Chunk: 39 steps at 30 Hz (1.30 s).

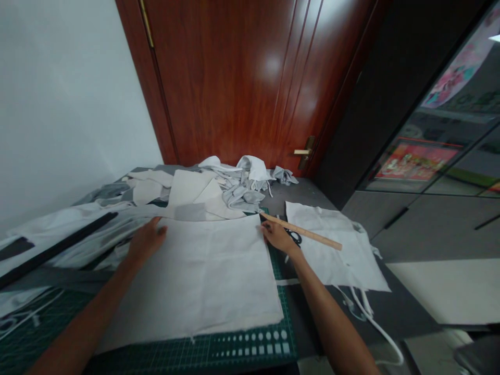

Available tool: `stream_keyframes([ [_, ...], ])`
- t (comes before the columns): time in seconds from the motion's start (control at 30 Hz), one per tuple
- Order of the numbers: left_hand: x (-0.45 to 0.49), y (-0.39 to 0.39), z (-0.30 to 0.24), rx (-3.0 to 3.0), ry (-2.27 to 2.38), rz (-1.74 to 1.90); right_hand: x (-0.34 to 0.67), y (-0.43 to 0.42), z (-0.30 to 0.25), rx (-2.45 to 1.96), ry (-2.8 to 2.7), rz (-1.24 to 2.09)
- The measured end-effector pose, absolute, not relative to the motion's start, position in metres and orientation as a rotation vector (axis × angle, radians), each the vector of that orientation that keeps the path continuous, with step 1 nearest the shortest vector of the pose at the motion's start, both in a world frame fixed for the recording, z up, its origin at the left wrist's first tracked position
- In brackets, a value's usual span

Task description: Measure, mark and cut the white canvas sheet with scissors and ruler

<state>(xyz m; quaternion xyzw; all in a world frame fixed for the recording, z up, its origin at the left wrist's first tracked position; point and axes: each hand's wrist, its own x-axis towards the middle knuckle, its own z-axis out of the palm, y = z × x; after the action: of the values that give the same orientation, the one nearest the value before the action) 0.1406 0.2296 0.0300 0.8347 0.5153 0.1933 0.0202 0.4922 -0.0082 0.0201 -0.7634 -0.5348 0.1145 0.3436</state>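
Touching the right hand (277, 236), a wooden ruler (308, 234) slants.

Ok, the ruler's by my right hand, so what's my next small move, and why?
Probably have your right hand lay the wooden ruler flat along the white fabric's edge: it sits angled off the top corner, over the other cloth, while your left hand pins the fabric on the green cutting mat.

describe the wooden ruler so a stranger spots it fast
Below the reddish-brown door, white fabric lies on a green cutting mat. At its far corner, the right hand touches a wooden ruler, a pale strip slanting over the next cloth.
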Motion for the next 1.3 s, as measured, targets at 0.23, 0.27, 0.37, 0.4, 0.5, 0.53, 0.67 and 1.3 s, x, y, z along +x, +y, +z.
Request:
stream_keyframes([
  [0.23,0.154,0.209,0.031,2.852,1.47,0.771,0.532,-0.059,0.036,-2.034,-1.642,0.281],
  [0.27,0.159,0.203,0.031,2.904,1.415,0.793,0.533,-0.064,0.034,-2.035,-1.721,0.306],
  [0.37,0.181,0.185,0.031,3.032,1.135,0.798,0.533,-0.074,0.026,-2.026,-1.845,0.371],
  [0.4,0.189,0.18,0.029,3.06,1.025,0.777,0.533,-0.076,0.024,-2.025,-1.851,0.382],
  [0.5,0.212,0.168,0.023,3.053,0.743,0.695,0.532,-0.077,0.024,-2.067,-1.845,0.379],
  [0.53,0.22,0.166,0.021,3.028,0.678,0.664,0.531,-0.077,0.025,-2.09,-1.837,0.368],
  [0.67,0.247,0.163,0.01,2.928,0.525,0.537,0.528,-0.076,0.029,-2.214,-1.761,0.345],
  [1.3,0.288,0.17,-0.006,2.874,0.565,0.599,0.535,-0.079,0.019,-2.246,-1.691,0.384],
])
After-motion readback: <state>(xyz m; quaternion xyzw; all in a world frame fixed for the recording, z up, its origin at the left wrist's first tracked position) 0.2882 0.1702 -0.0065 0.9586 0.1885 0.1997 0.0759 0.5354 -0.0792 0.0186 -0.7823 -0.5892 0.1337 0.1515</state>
